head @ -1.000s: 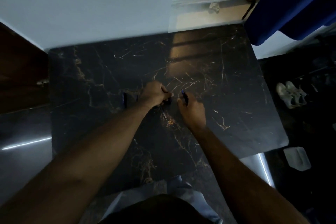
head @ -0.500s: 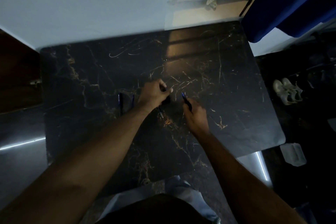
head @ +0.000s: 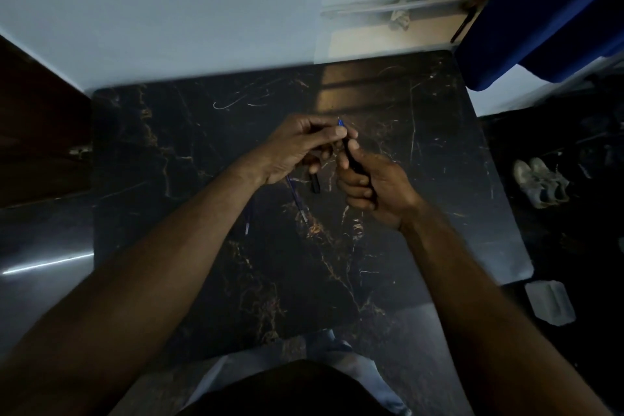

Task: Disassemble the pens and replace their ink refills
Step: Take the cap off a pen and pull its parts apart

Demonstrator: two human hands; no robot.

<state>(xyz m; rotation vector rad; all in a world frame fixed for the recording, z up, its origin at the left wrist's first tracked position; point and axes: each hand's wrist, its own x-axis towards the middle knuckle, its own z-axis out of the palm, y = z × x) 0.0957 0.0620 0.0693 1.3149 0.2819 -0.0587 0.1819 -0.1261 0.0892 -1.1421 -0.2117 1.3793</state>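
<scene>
Over the middle of the dark marble table (head: 169, 152), my right hand (head: 371, 186) grips a dark pen barrel (head: 351, 159) with a blue refill tip (head: 340, 121) sticking out of its far end. My left hand (head: 300, 145) pinches that pen near the tip with thumb and forefinger. Below my left hand a blue ink refill (head: 295, 196) lies on the table. A short black pen part (head: 314, 183) lies beside it. A second thin bluish refill (head: 247, 224) lies a little further left.
A blue curtain (head: 547, 10) hangs at the upper right beside a window frame (head: 405, 3). A pair of shoes (head: 540, 182) and a pale plastic container (head: 550, 302) sit on the dark floor to the right. A white wall (head: 169, 10) backs the table.
Both hands rose off the table and came together. My left hand left the parts it covered and now pinches the tip end of the pen in my right hand. The refills lie exposed.
</scene>
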